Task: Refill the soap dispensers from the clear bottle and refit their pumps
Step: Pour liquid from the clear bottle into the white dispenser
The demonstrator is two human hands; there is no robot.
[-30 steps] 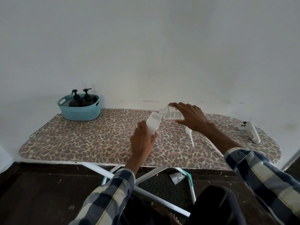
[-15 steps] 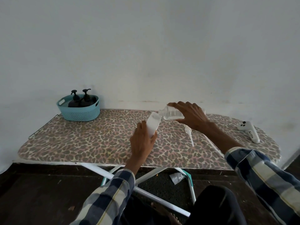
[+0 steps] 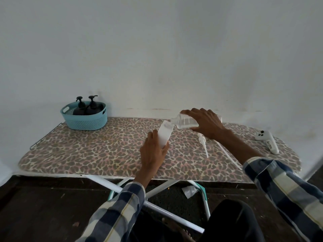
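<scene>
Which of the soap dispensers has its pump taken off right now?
The white dispenser gripped by the left hand; its white pump lies on the board. Both black dispensers in the teal basket keep theirs.

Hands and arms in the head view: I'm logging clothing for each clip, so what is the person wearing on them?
Both arms wear long sleeves of a plaid shirt in navy, white and pale yellow checks, the left sleeve and right sleeve ending above the wrists. The left hand and right hand are bare: no gloves, rings or watch show.
</scene>
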